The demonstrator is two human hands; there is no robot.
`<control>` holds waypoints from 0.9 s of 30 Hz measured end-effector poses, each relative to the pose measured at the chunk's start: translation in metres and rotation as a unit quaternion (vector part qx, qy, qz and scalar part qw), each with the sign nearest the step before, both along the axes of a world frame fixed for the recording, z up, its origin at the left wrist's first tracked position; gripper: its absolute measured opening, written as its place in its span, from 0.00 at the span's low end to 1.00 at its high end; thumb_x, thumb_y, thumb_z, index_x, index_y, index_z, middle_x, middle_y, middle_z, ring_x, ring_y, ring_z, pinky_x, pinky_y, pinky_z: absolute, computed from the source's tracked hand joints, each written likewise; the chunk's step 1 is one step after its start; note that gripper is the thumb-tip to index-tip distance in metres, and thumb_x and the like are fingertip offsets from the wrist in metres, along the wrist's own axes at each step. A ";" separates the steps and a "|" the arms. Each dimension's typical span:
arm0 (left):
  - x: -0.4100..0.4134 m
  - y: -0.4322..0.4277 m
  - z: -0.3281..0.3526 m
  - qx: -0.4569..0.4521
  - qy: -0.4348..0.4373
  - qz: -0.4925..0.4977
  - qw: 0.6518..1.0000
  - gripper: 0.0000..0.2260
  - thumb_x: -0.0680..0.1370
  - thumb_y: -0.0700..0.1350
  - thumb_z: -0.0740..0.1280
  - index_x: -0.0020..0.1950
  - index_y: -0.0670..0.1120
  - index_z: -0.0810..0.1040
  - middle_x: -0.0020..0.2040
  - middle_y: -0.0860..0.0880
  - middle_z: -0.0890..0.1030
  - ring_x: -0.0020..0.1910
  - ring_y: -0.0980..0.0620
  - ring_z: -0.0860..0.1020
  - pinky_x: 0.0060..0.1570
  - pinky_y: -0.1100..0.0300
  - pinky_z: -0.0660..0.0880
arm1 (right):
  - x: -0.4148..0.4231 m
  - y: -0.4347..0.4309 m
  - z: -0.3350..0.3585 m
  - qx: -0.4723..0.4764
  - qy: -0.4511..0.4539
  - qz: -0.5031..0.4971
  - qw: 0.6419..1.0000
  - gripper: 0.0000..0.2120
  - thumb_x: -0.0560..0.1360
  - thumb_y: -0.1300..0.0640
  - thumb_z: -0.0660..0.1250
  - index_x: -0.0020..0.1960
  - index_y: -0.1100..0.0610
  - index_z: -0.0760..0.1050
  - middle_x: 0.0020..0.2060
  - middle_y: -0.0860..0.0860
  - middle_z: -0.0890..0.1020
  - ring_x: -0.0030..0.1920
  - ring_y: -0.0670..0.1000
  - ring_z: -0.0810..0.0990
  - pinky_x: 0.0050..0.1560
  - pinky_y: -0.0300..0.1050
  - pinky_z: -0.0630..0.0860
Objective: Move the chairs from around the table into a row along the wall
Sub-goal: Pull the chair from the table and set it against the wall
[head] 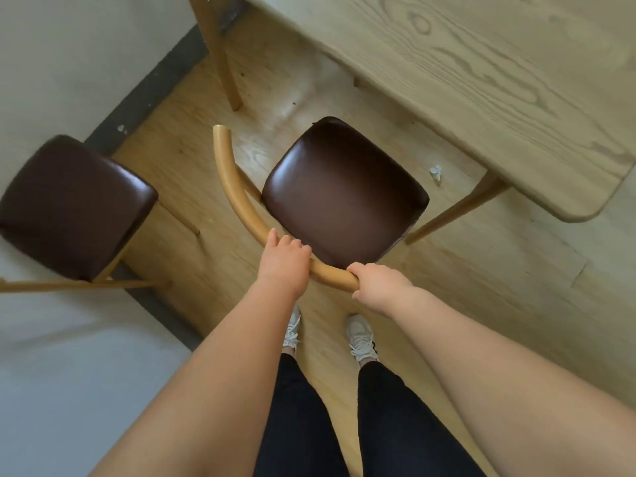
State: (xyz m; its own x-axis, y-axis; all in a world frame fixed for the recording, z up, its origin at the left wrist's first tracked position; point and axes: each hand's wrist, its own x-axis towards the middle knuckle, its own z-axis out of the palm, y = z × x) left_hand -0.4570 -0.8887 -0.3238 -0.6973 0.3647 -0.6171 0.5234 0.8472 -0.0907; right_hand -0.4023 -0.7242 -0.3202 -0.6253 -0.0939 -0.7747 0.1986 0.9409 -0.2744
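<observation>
Both hands — the left hand (284,261) and right hand (377,282) — wrap their fingers tight around the curved back rail (230,191) of the chair (344,194), which stands on the floor (464,287) by the table (499,80) corner — hard, stiff wood, likely a bit heavy.

No legible text anywhere

Single head-worn wide-angle view, looking steeply down from standing height, close over both forearms, floor (464,304) filling the middle, surface (481,80) edge upper right, wall (51,63) left
</observation>
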 end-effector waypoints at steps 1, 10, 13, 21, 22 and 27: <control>0.003 0.002 -0.001 0.000 0.004 0.008 1.000 0.17 0.76 0.41 0.59 0.65 0.48 0.73 0.60 0.48 0.76 0.65 0.46 0.69 0.75 0.44 0.48 | 0.001 0.004 0.000 -0.007 -0.005 0.004 1.000 0.15 0.76 0.58 0.61 0.62 0.50 0.70 0.53 0.52 0.78 0.53 0.57 0.77 0.49 0.50 0.72; 0.024 -0.007 -0.002 0.000 0.007 0.045 0.999 0.18 0.78 0.41 0.58 0.66 0.50 0.74 0.63 0.50 0.76 0.68 0.49 0.69 0.76 0.49 0.50 | 0.013 0.001 -0.006 0.006 -0.015 0.072 0.997 0.10 0.75 0.59 0.62 0.55 0.50 0.70 0.48 0.51 0.79 0.48 0.55 0.78 0.42 0.49 0.74; 0.043 -0.021 0.000 -0.004 0.010 0.053 0.999 0.18 0.78 0.40 0.58 0.66 0.50 0.75 0.62 0.50 0.77 0.67 0.49 0.70 0.75 0.50 0.51 | 0.022 -0.011 -0.004 -0.001 -0.034 0.095 0.995 0.11 0.74 0.58 0.64 0.55 0.50 0.71 0.48 0.50 0.79 0.48 0.54 0.79 0.46 0.50 0.78; 0.102 -0.083 0.010 -0.034 -0.026 0.086 0.995 0.20 0.78 0.39 0.58 0.69 0.49 0.72 0.66 0.50 0.75 0.68 0.49 0.69 0.76 0.49 0.50 | 0.067 -0.075 0.002 -0.020 -0.065 0.180 0.981 0.15 0.74 0.54 0.66 0.59 0.51 0.70 0.49 0.50 0.79 0.48 0.54 0.79 0.47 0.51 0.78; 0.108 -0.089 0.011 -0.035 -0.029 0.090 0.995 0.19 0.78 0.39 0.59 0.69 0.49 0.73 0.66 0.50 0.76 0.68 0.48 0.69 0.76 0.49 0.51 | 0.072 -0.081 0.002 -0.023 -0.070 0.184 0.980 0.16 0.74 0.54 0.66 0.60 0.52 0.70 0.50 0.50 0.79 0.49 0.55 0.79 0.48 0.52 0.78; 0.147 -0.136 0.017 -0.032 -0.027 0.124 0.991 0.16 0.78 0.39 0.61 0.65 0.49 0.76 0.62 0.49 0.78 0.65 0.48 0.71 0.74 0.50 0.54 | 0.101 -0.129 0.004 -0.034 -0.082 0.217 0.972 0.17 0.75 0.56 0.66 0.62 0.54 0.69 0.53 0.52 0.79 0.51 0.56 0.79 0.52 0.55 0.79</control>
